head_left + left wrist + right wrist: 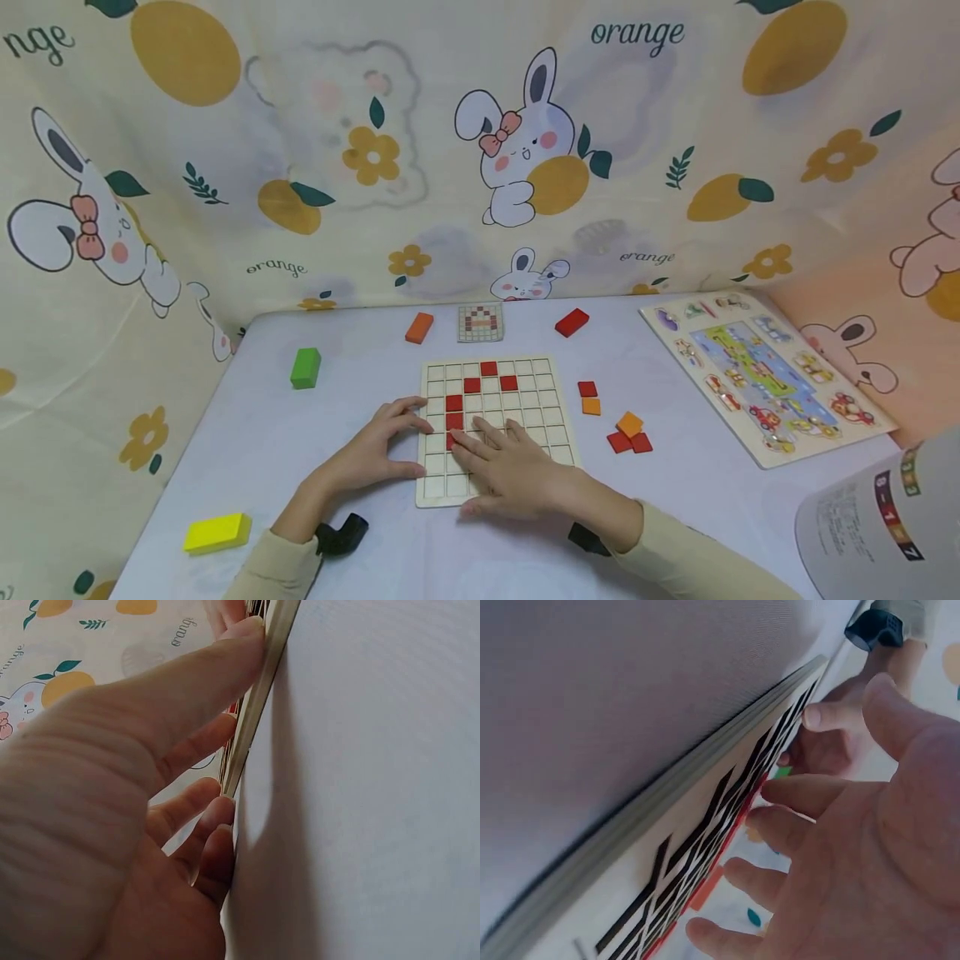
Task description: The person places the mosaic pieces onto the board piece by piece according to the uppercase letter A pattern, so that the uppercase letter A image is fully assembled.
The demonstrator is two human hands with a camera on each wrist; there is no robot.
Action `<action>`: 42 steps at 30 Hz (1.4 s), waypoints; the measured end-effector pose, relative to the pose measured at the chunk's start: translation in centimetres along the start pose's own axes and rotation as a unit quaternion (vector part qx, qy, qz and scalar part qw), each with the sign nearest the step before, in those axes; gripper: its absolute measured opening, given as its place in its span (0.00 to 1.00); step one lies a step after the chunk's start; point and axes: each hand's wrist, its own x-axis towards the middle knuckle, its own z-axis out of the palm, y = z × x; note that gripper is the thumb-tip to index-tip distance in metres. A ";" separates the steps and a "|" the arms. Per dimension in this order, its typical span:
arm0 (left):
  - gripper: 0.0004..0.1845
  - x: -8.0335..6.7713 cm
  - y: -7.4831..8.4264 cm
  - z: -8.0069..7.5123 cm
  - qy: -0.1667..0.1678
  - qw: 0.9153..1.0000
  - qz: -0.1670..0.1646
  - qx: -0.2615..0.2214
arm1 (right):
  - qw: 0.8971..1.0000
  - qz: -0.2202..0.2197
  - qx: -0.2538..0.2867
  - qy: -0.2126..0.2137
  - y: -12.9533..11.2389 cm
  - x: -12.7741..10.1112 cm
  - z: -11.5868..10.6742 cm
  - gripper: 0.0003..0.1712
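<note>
Wooden grid board (551, 400) lies flat mid-desk (360, 333), red tiles (471, 385) set in its upper left cells. My left hand (378, 450) rests at the board's left edge, fingers (225, 667) straight, tips touching its rim. My right hand (510, 471) lies flat on the board's lower part, fingers (795, 825) spread, holding nothing, tips just beside the lowest red tile.

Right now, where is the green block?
In the head view the green block stands on the table's left side, apart from the grid board, beyond the left hand and left of the orange block.
</note>
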 end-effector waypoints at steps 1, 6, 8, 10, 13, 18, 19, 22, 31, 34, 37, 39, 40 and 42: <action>0.26 0.0 0.0 0.0 0.000 1.000 0.000 0.001 | 1.000 0.003 0.013 0.002 0.2 -0.1 0.0 0.47; 0.25 0.1 0.1 -0.1 0.002 1.000 -0.006 0.000 | 0.994 0.041 0.084 0.049 2.3 -1.8 -0.4 0.43; 0.25 0.1 0.2 0.0 0.004 1.000 -0.008 -0.001 | 0.988 0.060 0.117 0.085 3.8 -3.0 -0.6 0.39; 0.25 0.1 0.2 0.0 0.004 1.000 -0.012 -0.005 | 0.978 0.085 0.148 0.121 5.5 -4.5 -0.8 0.35; 0.25 0.0 0.2 0.1 0.004 1.000 -0.014 -0.008 | 0.961 0.123 0.180 0.168 8.2 -7.1 -0.9 0.26; 0.25 0.0 0.2 0.3 0.007 1.000 -0.010 -0.004 | 0.934 0.195 0.220 0.203 11.5 -11.1 -0.3 0.15; 0.25 0.0 0.2 0.3 0.008 1.000 -0.009 -0.003 | 0.927 0.209 0.230 0.208 11.9 -11.8 0.0 0.15; 0.25 0.1 0.2 0.3 0.008 1.000 -0.004 0.000 | 0.910 0.241 0.261 0.214 12.8 -13.2 0.8 0.16; 0.25 0.0 0.3 0.2 0.007 1.000 -0.005 0.002 | 0.894 0.245 0.312 0.209 14.6 -14.3 2.0 0.17; 0.25 0.0 0.2 0.2 0.007 1.000 -0.002 0.002 | 0.892 0.243 0.321 0.207 14.8 -14.2 2.1 0.16; 0.25 0.0 0.2 0.2 0.007 1.000 -0.003 0.002 | 0.892 0.239 0.324 0.208 14.9 -14.0 2.3 0.15; 0.25 0.0 0.2 0.2 0.007 1.000 -0.005 0.000 | 0.890 0.238 0.327 0.211 14.9 -13.8 2.4 0.15; 0.25 0.0 0.3 0.1 0.007 1.000 -0.005 0.000 | 0.890 0.237 0.328 0.212 14.9 -13.8 2.4 0.15; 0.25 -0.1 0.3 0.1 0.006 1.000 -0.005 0.000 | 0.889 0.238 0.329 0.213 14.9 -13.7 2.5 0.15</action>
